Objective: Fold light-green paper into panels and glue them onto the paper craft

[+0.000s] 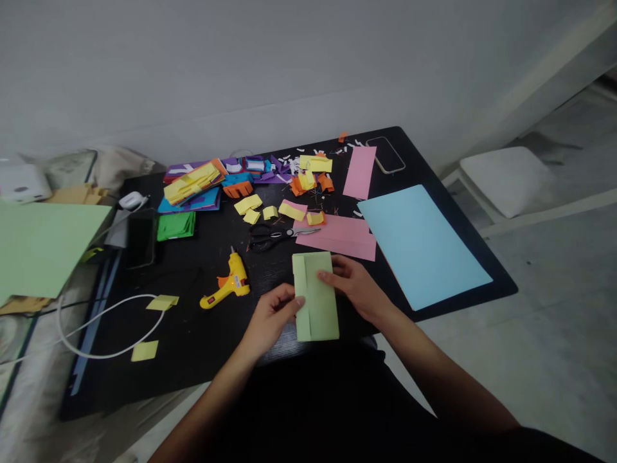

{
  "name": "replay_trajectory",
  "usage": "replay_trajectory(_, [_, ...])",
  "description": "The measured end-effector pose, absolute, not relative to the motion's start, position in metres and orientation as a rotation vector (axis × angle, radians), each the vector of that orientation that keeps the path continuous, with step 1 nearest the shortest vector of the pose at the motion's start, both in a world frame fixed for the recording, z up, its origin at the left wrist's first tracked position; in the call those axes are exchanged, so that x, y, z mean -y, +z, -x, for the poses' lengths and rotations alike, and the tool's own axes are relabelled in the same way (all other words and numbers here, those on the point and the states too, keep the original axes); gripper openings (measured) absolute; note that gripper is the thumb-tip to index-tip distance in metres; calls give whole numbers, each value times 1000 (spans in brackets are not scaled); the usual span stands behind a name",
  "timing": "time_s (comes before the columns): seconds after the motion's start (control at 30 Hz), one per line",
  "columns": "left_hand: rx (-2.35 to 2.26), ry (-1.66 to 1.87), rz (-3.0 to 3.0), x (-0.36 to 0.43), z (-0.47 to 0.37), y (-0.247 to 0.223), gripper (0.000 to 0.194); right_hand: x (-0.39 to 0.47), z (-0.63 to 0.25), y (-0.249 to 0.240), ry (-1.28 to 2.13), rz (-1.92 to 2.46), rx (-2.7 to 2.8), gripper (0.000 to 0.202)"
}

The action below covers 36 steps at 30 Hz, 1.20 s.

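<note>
A folded piece of light green paper (322,305) is held upright between my two hands, near the table's front edge. Along its left side runs a narrow folded flap. My left hand (274,314) pinches that left edge, thumb on the front and fingers behind. On the right edge, my right hand (354,286) grips with its thumb on the front face and its fingers mostly hidden behind. Left of the paper lies a yellow glue gun (229,281). Just beyond it, black-handled scissors (279,235) rest with their blades over a pink paper sheet (347,238).
A light blue sheet (424,244) covers the right of the black table (193,360). Coloured paper bundles (195,183), scraps and a phone (385,155) lie at the back. A white cable (96,355) loops at left. A white stool (504,177) stands right.
</note>
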<state>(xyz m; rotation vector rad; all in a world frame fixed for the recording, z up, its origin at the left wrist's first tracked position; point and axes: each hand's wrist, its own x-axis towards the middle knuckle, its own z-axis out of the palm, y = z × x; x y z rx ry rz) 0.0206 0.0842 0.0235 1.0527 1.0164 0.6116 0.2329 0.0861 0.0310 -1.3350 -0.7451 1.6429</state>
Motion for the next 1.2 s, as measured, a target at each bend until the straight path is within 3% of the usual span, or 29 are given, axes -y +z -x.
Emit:
replay_trajectory(0.27, [-1032,630,-972,-87,-20,16,47,-73,-228,35,1682,1328,925,41])
replay_trajectory(0.8, [-1083,783,-1036,-94,-24,23,42,-69,-223,37,1659,1318,1020,42])
replay_trajectory(0.93, [-1069,781,-1072,-94,-23,27,40,-71,-227,37,1685,1277,1052,47])
replay_trajectory(1.1, [-1035,682,-1239,-90,-20,35,33,-79,-231,47,1470,1291,1077,59])
replay_trajectory(1.2, [-1025,620,-1419,-87,-19,39,29,-85,-231,56,1448,1266,1219,48])
